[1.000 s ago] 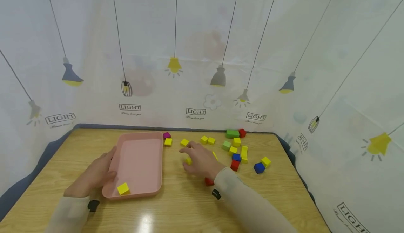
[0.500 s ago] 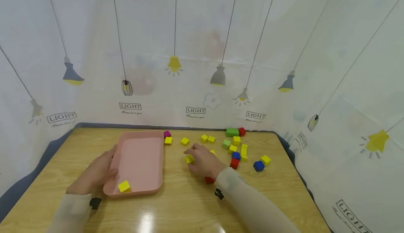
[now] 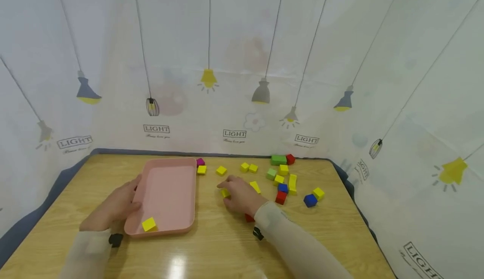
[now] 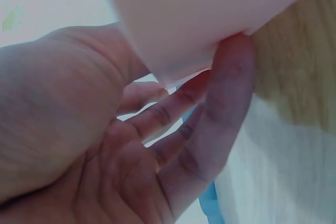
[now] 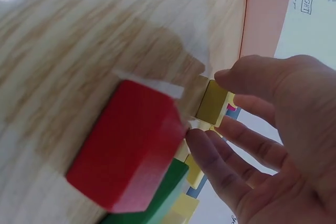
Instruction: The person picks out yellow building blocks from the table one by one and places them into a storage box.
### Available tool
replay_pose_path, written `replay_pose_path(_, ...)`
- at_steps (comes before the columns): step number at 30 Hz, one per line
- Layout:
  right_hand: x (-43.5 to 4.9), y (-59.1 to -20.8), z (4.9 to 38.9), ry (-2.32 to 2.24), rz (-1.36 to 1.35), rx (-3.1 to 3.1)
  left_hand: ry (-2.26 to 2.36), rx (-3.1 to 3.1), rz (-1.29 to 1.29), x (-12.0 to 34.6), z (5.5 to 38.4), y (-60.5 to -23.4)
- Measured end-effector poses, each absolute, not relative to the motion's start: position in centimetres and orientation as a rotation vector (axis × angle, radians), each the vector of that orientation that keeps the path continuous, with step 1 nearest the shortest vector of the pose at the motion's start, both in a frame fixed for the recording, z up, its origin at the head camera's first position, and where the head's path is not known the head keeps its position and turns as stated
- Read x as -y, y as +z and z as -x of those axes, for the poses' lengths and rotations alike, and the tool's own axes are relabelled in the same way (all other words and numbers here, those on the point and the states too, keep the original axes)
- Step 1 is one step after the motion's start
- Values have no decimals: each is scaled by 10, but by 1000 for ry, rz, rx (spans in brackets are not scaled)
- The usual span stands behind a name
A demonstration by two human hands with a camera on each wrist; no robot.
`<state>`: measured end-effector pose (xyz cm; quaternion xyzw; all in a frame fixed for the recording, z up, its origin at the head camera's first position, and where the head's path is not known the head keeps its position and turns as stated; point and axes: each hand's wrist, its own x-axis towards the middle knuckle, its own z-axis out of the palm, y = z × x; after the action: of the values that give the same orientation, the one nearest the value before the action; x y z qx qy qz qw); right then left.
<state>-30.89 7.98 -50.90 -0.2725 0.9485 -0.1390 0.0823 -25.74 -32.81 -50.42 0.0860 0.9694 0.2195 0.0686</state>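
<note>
My left hand [image 3: 115, 203] grips the left side of a shallow pink tray [image 3: 195, 199], thumb at the rim. In the left wrist view, fingers [image 4: 231, 87] reach beneath the tray wall [image 4: 194, 14]. A yellow block [image 3: 149, 224] lies in the tray's near left corner. Right of the tray, my right hand [image 3: 242, 195] pinches another small yellow block [image 3: 224, 193], partly hidden by the fingers. The right wrist view has the thumb against that yellow block [image 5: 212, 102], low over the wood. A red block [image 5: 128, 145] lies close to the hand, with a green one [image 5: 157, 192] behind it.
Several yellow blocks [image 3: 221, 170] are scattered toward the table's back. To the right stand blue [image 3: 311, 200], red [image 3: 281, 197] and green [image 3: 278, 160] blocks. A purple block [image 3: 200, 162] sits by the tray's far right corner. A printed cloth [image 3: 181, 102] encloses the table [image 3: 215, 253].
My right fingers have closed in around the small yellow block, which stays in nearly the same spot. The left hand and tray hardly differ.
</note>
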Motion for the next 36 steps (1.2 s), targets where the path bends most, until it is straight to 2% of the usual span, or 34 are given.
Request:
replay_pose_path(15,-81,-512,309,-399,909,-2829,707,-2910,-238,331,254,-507)
replay_pose_path(36,-69,-508,312,-432,853,-2817,721,-2896,-228,330,256,-503)
